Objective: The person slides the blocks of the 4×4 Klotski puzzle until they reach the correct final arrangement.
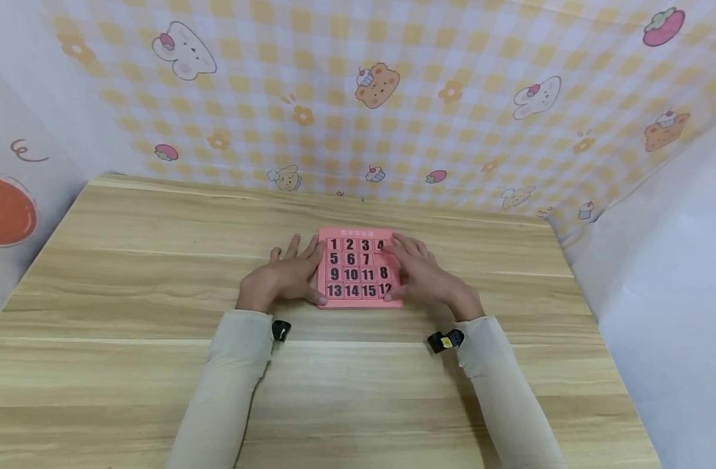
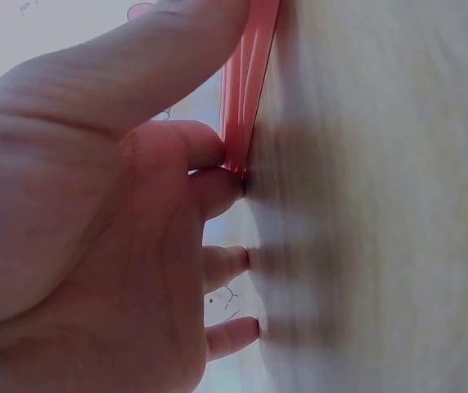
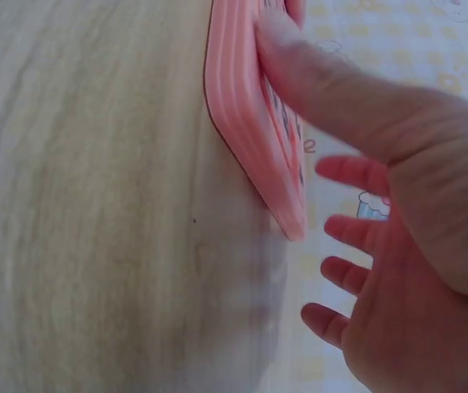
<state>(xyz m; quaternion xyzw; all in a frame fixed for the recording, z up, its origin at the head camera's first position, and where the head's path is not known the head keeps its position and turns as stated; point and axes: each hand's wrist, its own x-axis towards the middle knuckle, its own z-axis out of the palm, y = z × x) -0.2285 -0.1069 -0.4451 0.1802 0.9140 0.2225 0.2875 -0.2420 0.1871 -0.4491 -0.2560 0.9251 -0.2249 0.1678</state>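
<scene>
A pink sliding number puzzle [image 1: 350, 267] lies flat on the wooden table, its numbers facing up. The top row reads 1 to 4; a gap shows at the right end of the second row, after 7. Tiles 8 and 12 stand below that gap in the right column. My left hand [image 1: 281, 277] holds the puzzle's left side, thumb at the lower left corner, the other fingers spread along the edge and table. My right hand [image 1: 425, 273] is over the right side with its thumb at tile 12 [image 1: 384, 288] and index finger near tile 4 [image 1: 380, 245].
The light wooden table [image 1: 358, 404] extends around the puzzle on all sides. Behind it hangs a yellow-checked cloth [image 1: 334, 130] with cartoon prints, and white panels rise at left and right. Small black devices [image 1: 445, 341] sit at both wrists.
</scene>
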